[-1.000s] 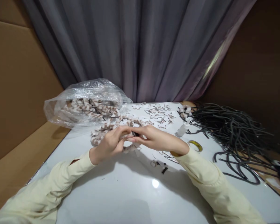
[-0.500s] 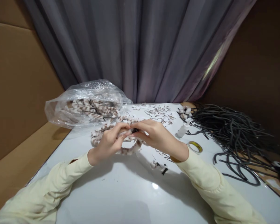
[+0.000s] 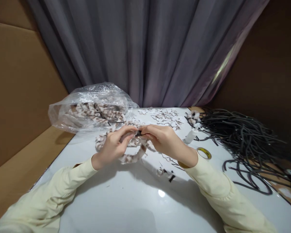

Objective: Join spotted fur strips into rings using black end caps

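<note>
My left hand [image 3: 114,145] and my right hand [image 3: 165,137] meet over the middle of the table, thumbs and fingers pinched. Between the fingertips shows a small black piece [image 3: 138,133]; my right fingers grip it. My left fingers hold pale fluffy material, apparently the end of a brown-and-white furry strip [image 3: 133,158] that curves below the hands. More furry strips [image 3: 100,142] lie behind my left hand, partly covered by it. How the black piece joins the fluff is hidden by my fingers.
A clear plastic bag [image 3: 60,115] of furry strips stands at the back left. Small clippings [image 3: 169,116] lie at the back. To the right are a white bottle [image 3: 191,136], a yellow tape roll [image 3: 204,152] and a heap of black cords [image 3: 240,132]. Small black bits [image 3: 171,177] lie nearer.
The fingertips have drawn slightly apart, and the black piece between them shows more plainly. The furry loop below has shifted a little. The whole view has moved slightly.
</note>
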Demonstrator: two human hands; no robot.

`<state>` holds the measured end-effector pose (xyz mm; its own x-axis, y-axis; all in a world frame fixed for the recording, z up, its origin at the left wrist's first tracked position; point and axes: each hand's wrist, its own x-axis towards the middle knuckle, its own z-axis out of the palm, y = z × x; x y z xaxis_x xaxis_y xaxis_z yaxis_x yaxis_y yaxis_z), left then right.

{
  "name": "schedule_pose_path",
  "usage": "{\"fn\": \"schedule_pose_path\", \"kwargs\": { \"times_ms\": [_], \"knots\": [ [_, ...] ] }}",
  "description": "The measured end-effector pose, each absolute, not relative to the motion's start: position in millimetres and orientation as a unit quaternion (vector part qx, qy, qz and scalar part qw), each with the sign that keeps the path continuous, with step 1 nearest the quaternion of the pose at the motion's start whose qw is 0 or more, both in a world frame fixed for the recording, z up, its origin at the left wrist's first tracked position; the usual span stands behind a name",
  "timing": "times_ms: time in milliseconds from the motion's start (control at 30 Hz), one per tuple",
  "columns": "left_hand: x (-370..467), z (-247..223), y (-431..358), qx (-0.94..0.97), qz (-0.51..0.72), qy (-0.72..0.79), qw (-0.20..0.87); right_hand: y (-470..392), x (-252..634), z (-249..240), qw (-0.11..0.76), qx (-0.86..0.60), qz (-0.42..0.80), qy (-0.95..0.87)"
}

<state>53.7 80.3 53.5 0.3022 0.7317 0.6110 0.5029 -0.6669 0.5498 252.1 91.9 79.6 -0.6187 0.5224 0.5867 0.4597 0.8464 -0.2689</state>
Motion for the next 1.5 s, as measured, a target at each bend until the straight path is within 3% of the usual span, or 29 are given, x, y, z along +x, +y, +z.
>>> {"fn": "schedule_pose_path", "kwargs": {
  "times_ms": [500, 800, 967, 1133, 1233, 1367, 1500],
  "knots": [
    [52.8, 51.2, 80.5, 0.821, 0.448, 0.345, 0.079, 96.9, 250.9, 86.7, 0.351, -0.29, 0.182, -0.871],
    [53.4, 50.8, 81.4, 0.849, 0.438, 0.296, -0.003, 99.3, 245.6, 83.9, 0.358, -0.328, 0.439, -0.756],
    [54.0, 47.0, 83.6, 0.849, 0.448, 0.279, -0.009, 94.2, 239.3, 83.9, 0.379, -0.357, 0.487, -0.701],
    [54.6, 45.9, 83.6, 0.843, 0.452, 0.291, 0.0, 87.1, 234.2, 80.2, 0.409, -0.388, 0.429, -0.705],
    [55.3, 46.4, 82.5, 0.834, 0.452, 0.317, 0.018, 82.7, 229.3, 73.3, 0.441, -0.409, 0.297, -0.742],
    [55.9, 47.9, 81.3, 0.817, 0.453, 0.354, 0.058, 78.3, 226.0, 69.0, 0.416, -0.42, 0.12, -0.798],
    [55.7, 50.6, 80.5, 0.803, 0.452, 0.378, 0.088, 77.0, 229.7, 74.0, 0.358, -0.389, 0.145, -0.836]
  ]
}}
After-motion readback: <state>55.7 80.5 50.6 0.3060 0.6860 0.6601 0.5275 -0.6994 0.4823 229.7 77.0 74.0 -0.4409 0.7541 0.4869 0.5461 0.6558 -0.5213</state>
